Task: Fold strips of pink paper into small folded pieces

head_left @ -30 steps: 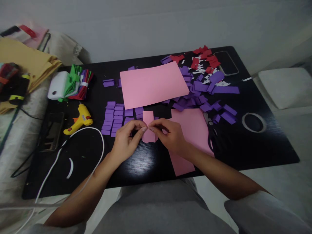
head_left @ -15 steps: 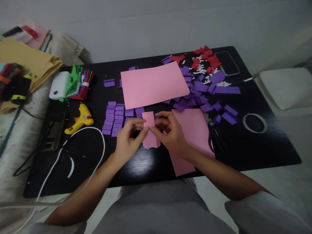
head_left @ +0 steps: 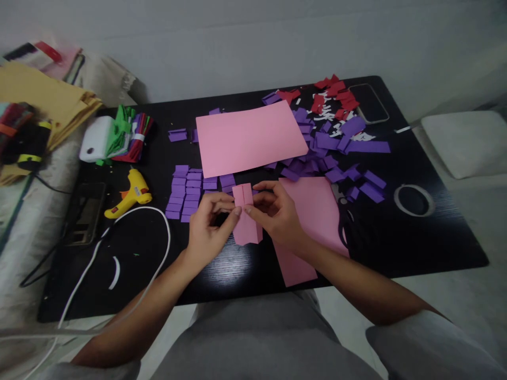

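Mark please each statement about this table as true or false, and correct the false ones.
1. The left hand and the right hand both hold the small folded pink paper. True.
2. The yellow glue gun lies to the right of both hands. False: it lies to their left.
3. The large pink sheet lies beyond the hands, toward the wall. True.
4. The red paper pieces are near the glue gun. False: they are at the far right part of the table, close to the purple and white pieces.
5. The round ring lies on the table, to the right of the scissors. True.
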`<state>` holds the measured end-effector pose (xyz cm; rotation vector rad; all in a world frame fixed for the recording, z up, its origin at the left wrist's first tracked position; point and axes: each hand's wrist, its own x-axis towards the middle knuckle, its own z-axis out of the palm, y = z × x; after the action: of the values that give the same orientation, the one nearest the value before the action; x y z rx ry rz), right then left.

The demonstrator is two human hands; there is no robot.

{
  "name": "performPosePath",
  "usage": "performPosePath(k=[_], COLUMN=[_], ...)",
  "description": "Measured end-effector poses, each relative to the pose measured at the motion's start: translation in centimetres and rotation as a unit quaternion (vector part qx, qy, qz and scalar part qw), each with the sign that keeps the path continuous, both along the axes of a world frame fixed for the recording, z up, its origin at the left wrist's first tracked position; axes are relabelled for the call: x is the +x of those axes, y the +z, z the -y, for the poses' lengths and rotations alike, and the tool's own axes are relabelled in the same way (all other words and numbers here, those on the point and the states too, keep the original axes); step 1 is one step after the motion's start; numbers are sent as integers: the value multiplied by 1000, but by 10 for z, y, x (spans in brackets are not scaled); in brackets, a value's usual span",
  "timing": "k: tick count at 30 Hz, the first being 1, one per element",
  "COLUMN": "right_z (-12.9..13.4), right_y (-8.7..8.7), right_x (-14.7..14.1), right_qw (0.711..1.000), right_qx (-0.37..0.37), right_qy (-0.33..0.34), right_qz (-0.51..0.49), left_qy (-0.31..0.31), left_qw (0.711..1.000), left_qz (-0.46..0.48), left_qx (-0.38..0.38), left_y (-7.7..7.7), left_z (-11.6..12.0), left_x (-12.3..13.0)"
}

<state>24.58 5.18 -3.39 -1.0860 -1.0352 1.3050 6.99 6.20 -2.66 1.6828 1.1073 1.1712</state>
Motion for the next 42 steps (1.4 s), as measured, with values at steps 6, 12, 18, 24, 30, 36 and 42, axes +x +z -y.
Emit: performPosePath(k=[6, 12, 18, 24, 30, 36, 42], right_z=[-1, -2, -7, -5, -4, -6, -6], right_y=[0, -2, -1, 2, 5, 3, 5], right_x=[-1, 3, 7, 6, 6, 6, 7], right_qw=[1000, 1000, 999, 999, 999, 999, 999], right_qx=[4, 1, -27, -1, 5, -15, -8], right_qy=[8, -3, 22, 13, 15, 42, 39], right_qz=[-5, 12, 14, 36, 32, 29, 37], left_qy=[16, 44, 46, -2, 1, 7, -13], left_qw=[1000, 999, 998, 991, 991, 993, 993], left_qz=[5, 5, 30, 102, 111, 100, 66], left_qx=[-9, -5, -9, -82, -74, -62, -99], left_y=[-4, -4, -3, 2, 3, 3, 8], left_z=[2, 1, -2, -4, -2, -3, -8], left_x=[1, 1, 0, 5, 3, 3, 1])
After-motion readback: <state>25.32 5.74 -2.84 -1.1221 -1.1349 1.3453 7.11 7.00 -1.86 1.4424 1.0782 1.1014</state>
